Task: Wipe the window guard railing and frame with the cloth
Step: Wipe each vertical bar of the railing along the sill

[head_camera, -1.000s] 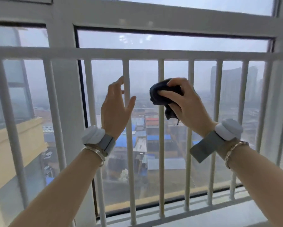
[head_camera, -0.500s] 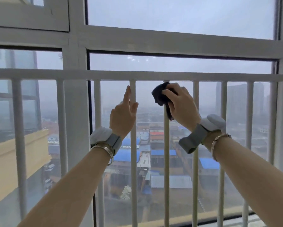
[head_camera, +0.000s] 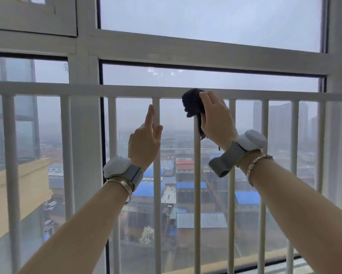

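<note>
Right hand [head_camera: 215, 117] grips the dark cloth [head_camera: 193, 104] at one bar's top, touching the guard railing's top rail [head_camera: 106, 89]; left hand [head_camera: 144, 137] flat-fingered by the neighbouring bar [head_camera: 156, 194]; seemingly early going, remaining bars and window frame [head_camera: 166, 50] likely still ahead.

Soft grey daylight comes in through the window [head_camera: 205, 20]. The sky is foggy and pale, so nothing is very bright and no hard shadows show. The far towers [head_camera: 281, 123] look faint in the haze. A small blurry glare sits on the glass above the rail [head_camera: 126, 89]. The bars [head_camera: 66, 155] bend a little near the picture's edges. The near arms look a bit soft.
</note>
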